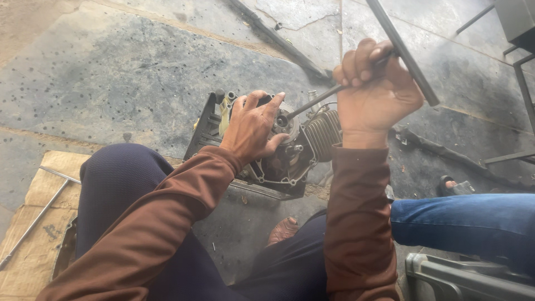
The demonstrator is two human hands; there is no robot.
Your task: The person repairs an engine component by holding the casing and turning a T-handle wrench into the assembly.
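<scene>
Floor (128,72): grey stone slabs, oil-stained, joints visible. Flattened cardboard sheet (39,223) lies at lower left. Dark metal frame legs (521,78) stand at upper right. Lighting: diffuse daylight.

A small engine (281,147) sits on the stone floor (111,83), dark and greasy, its finned cylinder (323,131) pointing right and its round side cover facing up. A T-handle wrench (356,78) stands tilted, its long shaft running down-left into the cover's centre.
</scene>
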